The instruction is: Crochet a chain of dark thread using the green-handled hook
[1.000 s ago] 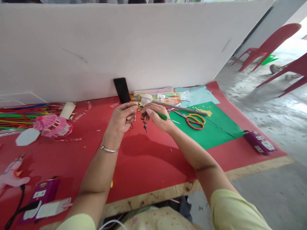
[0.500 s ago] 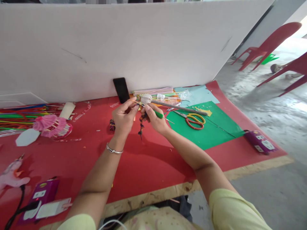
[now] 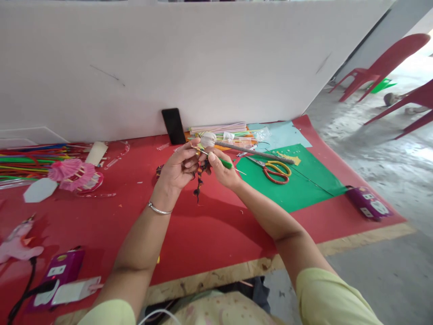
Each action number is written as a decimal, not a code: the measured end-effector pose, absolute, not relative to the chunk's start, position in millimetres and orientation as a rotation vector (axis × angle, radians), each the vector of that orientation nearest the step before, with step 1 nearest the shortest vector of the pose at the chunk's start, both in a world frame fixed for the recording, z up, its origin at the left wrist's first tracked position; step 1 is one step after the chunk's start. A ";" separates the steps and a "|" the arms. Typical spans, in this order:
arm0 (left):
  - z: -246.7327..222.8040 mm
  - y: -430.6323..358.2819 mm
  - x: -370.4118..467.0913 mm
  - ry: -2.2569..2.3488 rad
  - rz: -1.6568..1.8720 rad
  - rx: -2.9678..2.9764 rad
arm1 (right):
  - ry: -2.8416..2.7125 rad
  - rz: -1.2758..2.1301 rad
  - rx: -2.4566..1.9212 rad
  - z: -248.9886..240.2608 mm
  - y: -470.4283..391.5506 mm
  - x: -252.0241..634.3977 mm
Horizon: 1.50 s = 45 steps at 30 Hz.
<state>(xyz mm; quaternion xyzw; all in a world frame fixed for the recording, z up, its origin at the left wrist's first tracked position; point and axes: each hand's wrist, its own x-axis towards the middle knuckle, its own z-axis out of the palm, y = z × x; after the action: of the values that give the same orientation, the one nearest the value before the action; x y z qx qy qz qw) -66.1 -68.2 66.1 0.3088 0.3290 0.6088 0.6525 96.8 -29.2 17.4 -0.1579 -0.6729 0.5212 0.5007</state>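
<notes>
My right hand (image 3: 221, 169) is closed around a crochet hook (image 3: 226, 164) with a green handle, its thin metal tip pointing left toward my other hand. A small dark crocheted strip (image 3: 198, 184) with orange flecks dangles between the hands. Its upper end is pinched in the fingers of my left hand (image 3: 177, 168), where yarn runs close to the hook's tip. The exact loop at the tip is too small to make out. Beside my left hand, partly covered by it, lies a dark multicoloured bundle of yarn (image 3: 158, 171) on the red table cover (image 3: 203, 230).
A black phone (image 3: 173, 126) leans against the white board (image 3: 209, 67). Scissors (image 3: 276, 172) lie on a green sheet (image 3: 287, 198) at right. Coloured sticks (image 3: 23, 164), a pink pleated paper piece (image 3: 76, 176), a glue gun (image 3: 20, 241) and a purple power strip (image 3: 66, 271) are at left.
My left hand has turned and shifted slightly, its fingers now curled closer to the hook and covering more of the yarn bundle. The hook stays in my right hand.
</notes>
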 end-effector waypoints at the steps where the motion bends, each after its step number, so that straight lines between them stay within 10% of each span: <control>1: 66.3 -69.0 -65.2 0.736 1.382 0.704 | -1.625 1.264 -0.376 17.4 -28.9 96.7; 45: 81.9 -80.7 -77.9 1.024 1.466 0.882 | -2.225 0.754 -0.138 59.2 -18.5 149.9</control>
<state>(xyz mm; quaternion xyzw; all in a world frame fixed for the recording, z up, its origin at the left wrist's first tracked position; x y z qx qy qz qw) -77.9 -80.7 81.9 0.3716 0.4313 0.6174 0.5429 149.9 -18.5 59.2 -0.0540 -0.8729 0.2960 0.3841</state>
